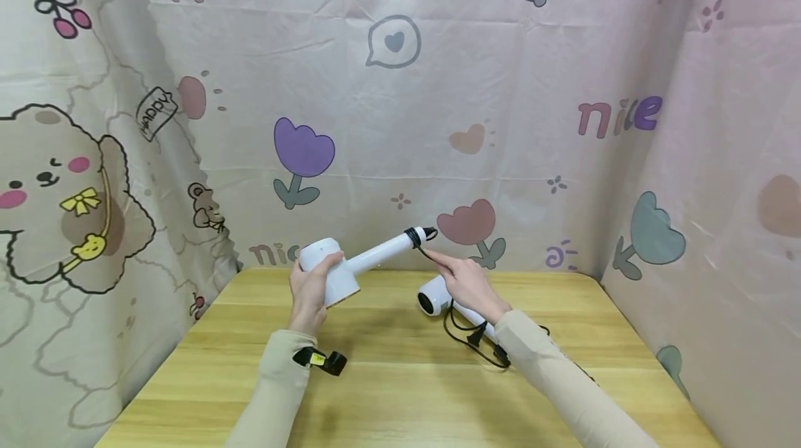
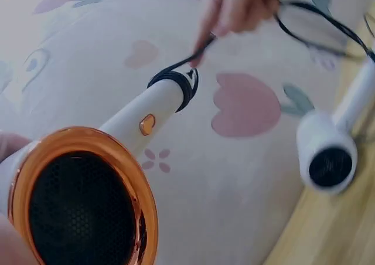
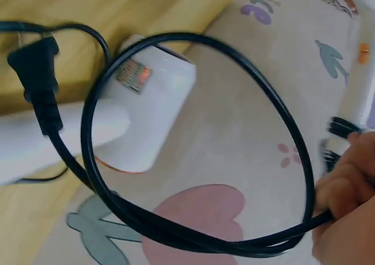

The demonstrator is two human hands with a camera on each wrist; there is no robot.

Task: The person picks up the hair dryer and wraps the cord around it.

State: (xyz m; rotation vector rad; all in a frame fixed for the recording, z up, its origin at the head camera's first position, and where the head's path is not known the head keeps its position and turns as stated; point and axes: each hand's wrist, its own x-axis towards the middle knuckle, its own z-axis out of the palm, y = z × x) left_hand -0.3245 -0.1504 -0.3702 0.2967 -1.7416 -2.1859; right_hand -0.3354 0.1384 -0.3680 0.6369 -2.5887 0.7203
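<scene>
My left hand (image 1: 308,291) grips a white hair dryer (image 1: 380,253) round its barrel, above the table. The dryer's handle slants up to the right; its orange-rimmed dark mesh end (image 2: 79,212) faces the left wrist camera. Several turns of black cord (image 2: 176,83) circle the handle's end. Beside that end, my right hand (image 1: 469,284) pinches the cord. A loose loop of cord (image 3: 302,153) hangs from my right hand, with a black two-pin plug (image 3: 38,80) at its free end. My right hand and sleeve partly hide a second white hair dryer (image 1: 433,295) lying on the table.
The wooden table (image 1: 388,399) is bounded at the back and both sides by a printed curtain (image 1: 400,107). A black wrist camera (image 1: 334,363) is strapped to my left sleeve. Some black cord (image 1: 500,357) lies near the second dryer's handle.
</scene>
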